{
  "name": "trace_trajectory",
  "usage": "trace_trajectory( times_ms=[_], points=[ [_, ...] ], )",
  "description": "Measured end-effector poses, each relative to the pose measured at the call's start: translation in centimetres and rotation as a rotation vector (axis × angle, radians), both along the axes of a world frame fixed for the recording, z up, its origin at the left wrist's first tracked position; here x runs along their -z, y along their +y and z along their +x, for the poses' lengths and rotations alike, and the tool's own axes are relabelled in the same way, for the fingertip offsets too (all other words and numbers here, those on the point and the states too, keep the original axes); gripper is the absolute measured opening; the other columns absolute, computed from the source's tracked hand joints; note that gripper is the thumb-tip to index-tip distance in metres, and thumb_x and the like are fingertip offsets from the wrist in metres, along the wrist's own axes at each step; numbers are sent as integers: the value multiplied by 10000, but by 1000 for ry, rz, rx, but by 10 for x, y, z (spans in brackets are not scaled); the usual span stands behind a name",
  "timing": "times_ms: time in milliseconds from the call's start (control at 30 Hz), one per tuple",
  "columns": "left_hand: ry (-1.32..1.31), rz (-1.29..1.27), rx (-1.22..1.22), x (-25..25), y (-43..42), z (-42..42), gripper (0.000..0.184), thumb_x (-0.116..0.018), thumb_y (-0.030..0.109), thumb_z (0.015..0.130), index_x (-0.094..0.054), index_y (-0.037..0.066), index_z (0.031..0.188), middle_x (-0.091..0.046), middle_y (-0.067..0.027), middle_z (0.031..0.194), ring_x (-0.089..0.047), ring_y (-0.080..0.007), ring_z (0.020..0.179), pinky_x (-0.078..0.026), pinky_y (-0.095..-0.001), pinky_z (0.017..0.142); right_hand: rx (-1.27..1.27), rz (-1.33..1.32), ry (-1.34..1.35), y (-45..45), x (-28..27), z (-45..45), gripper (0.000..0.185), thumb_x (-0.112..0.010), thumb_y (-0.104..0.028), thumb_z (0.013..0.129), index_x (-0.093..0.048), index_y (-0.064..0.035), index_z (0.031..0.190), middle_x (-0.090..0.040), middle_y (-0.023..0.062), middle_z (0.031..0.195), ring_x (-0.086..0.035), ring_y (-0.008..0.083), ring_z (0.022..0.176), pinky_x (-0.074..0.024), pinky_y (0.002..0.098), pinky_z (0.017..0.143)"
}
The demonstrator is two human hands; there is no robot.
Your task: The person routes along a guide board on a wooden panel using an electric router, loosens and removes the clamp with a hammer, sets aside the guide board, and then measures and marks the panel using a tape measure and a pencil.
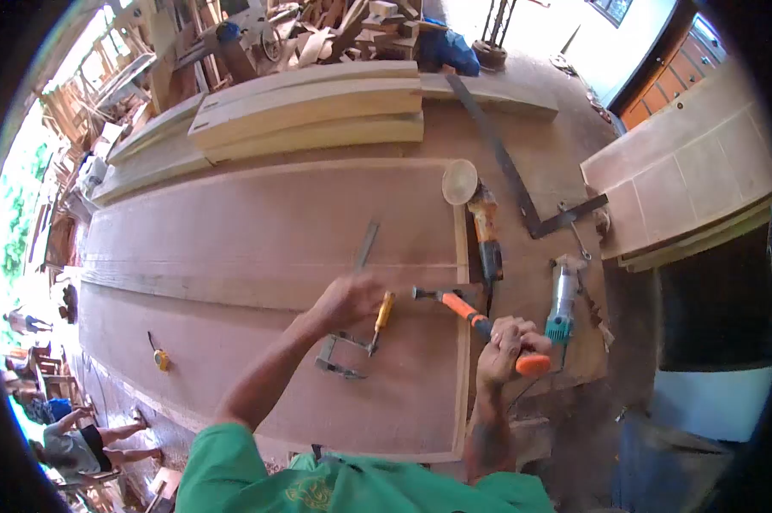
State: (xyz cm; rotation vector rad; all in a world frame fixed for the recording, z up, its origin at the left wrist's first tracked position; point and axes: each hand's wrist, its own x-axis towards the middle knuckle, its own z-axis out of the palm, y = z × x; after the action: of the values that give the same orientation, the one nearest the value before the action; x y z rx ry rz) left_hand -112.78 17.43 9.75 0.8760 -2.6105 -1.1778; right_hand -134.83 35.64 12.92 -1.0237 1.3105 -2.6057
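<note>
My right hand (pixel 510 349) is wrapped round the black and orange handle of a hammer (pixel 474 316), whose head points left over the wooden panel (pixel 258 214). My left hand (pixel 352 299) is over the middle of the panel, its fingers blurred and what they hold, if anything, hard to make out. Close beside its fingers is a yellow-handled tool (pixel 385 313). A metal clamp (pixel 339 366) lies just below, and a flat metal strip (pixel 367 245) shows above my left hand.
An angle grinder (pixel 486 229) and a green power tool (pixel 562 308) lie at the right, near a large metal square (pixel 510 171). Thick boards (pixel 317 107) line the far side. A tape measure (pixel 161 359) rests at left. Another person (pixel 78 449) is at lower left.
</note>
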Motion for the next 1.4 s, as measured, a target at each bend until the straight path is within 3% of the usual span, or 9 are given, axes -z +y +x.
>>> trace_trajectory(
  times_ms=[167,333,467,600,733,833,1033,1167,1400],
  points=[
    [323,-547,-29,59,-99,-161,649,-743,380,817,-514,132,1371,-534,-183,1358,-460,-396,1287,-376,-475,1089,61,69,135,10,26,-6,233,-566,36,882,-389,-110,920,-418,28,685,-392,122,560,-351,283,502],
    [56,-306,42,84,-111,-285,1030,-801,345,681,-260,145,1534,-267,-157,1561,-216,-400,1454,-231,-512,1170,0,-134,272,-6,10,-9,174,-606,-35,862,-443,-93,879,-426,27,631,-386,127,533,-341,289,480],
    [70,-534,214,75,-105,-325,740,-701,317,782,-417,239,1461,-305,-61,1572,-182,-426,1464,-122,-746,1088,-15,-113,275,-10,10,-7,167,-603,-53,865,-441,-92,853,-419,22,641,-388,126,541,-337,286,483],
    [2,-603,294,118,-107,-398,803,-747,403,724,-440,248,1450,-322,-37,1564,-167,-450,1463,-72,-738,1107,-32,-104,269,-19,11,-6,167,-599,-70,868,-439,-92,827,-412,18,650,-391,126,549,-333,283,486],
    [-59,-276,257,33,-95,-346,753,-748,437,742,-501,176,1403,-382,-108,1513,-178,-468,1452,-127,-696,1126,-33,-80,267,-23,10,-4,174,-596,-88,871,-437,-91,801,-405,14,659,-394,125,557,-329,280,489],
    [260,-113,47,66,-110,-297,714,-740,407,750,-518,134,1370,-392,-160,1488,-194,-463,1444,-191,-643,1135,-34,-56,252,-26,9,-1,183,-593,-101,873,-435,-90,782,-400,11,667,-396,125,563,-327,278,492],
    [-147,-210,-415,18,-37,-52,716,-684,340,835,-386,123,1448,-251,-233,1538,-231,-443,1426,-242,-574,1129,-27,29,213,-31,3,-2,209,-588,-127,877,-432,-89,743,-390,5,681,-400,125,574,-321,274,497],
    [-295,-480,-986,94,77,35,612,-644,403,850,-467,71,1333,-413,-249,1372,-389,-456,1280,-354,-526,1059,-25,132,155,-28,9,-20,231,-584,-145,880,-430,-89,718,-383,1,690,-403,124,582,-317,270,500],
    [55,-108,-989,94,109,36,415,-709,212,830,-564,4,1158,-602,-205,1098,-576,-338,1039,-475,-451,877,-12,155,-265,-21,-22,-49,263,-556,-69,868,-387,-155,685,-302,-40,671,-337,84,570,-278,256,512]
  ],
)
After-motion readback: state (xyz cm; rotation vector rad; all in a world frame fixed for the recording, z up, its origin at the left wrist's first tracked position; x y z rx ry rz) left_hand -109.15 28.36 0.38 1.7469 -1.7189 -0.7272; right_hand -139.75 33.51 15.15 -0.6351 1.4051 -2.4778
